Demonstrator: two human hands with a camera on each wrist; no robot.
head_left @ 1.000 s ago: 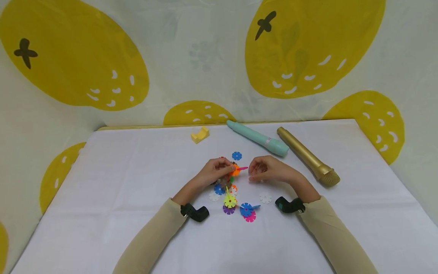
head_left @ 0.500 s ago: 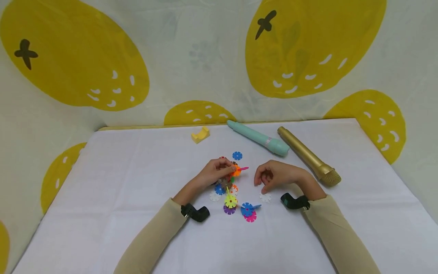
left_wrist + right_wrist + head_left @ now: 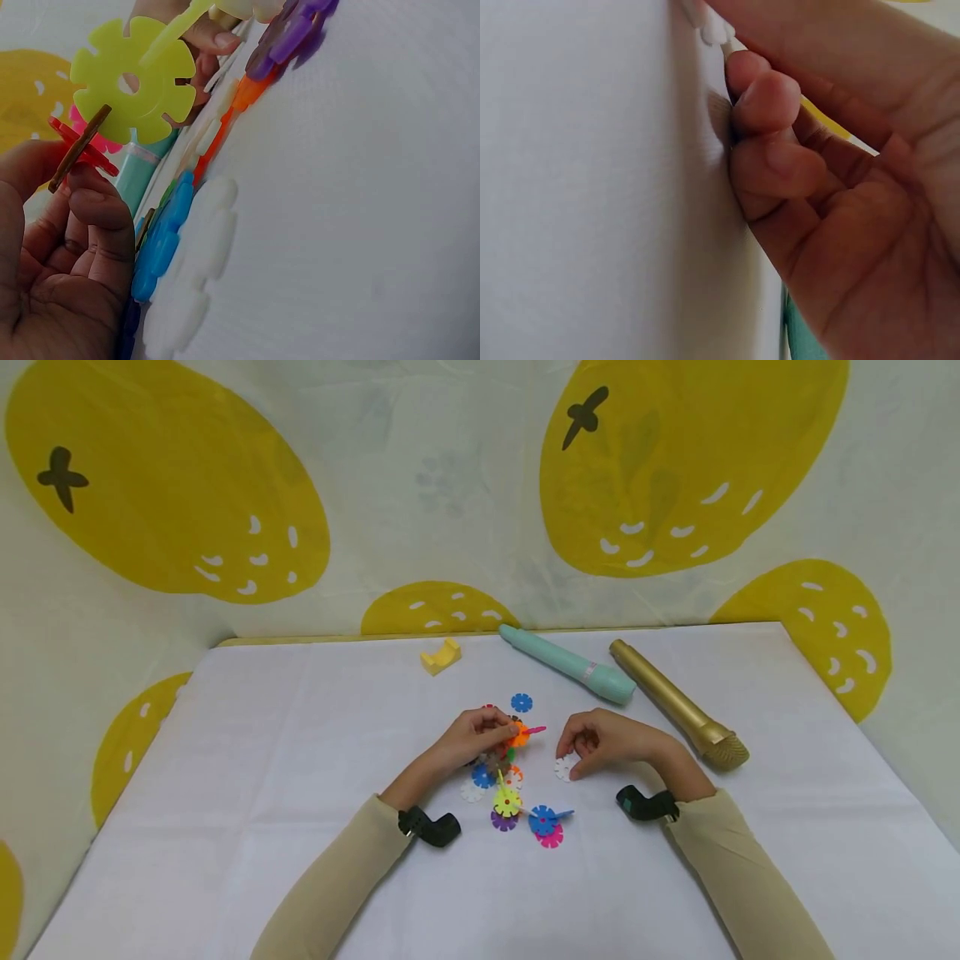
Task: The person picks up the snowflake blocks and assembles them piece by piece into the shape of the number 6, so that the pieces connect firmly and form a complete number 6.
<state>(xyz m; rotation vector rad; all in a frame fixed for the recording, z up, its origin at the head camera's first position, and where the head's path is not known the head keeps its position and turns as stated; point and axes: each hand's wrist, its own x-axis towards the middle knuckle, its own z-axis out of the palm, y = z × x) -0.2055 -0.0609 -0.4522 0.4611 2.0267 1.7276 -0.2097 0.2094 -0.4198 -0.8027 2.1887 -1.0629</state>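
Observation:
Near the middle of the table, my left hand pinches joined notched building discs, with an orange disc and a pink disc showing past the fingertips. Up close in the left wrist view, a red disc and a brown disc cross at the thumb and finger. My right hand pinches a white building disc low over the cloth, thumb on its near edge. Between the forearms stand a yellow-green disc and a blue disc, among several loose discs partly hidden by my left hand.
A mint-green microphone and a gold microphone lie at the back right. Beside them to the left is a small yellow block. A single blue disc lies beyond my left hand.
My right hand has come down from beside the pink disc to the white disc, which has shifted left and away from its earlier spot. My left hand keeps its hold, almost still.

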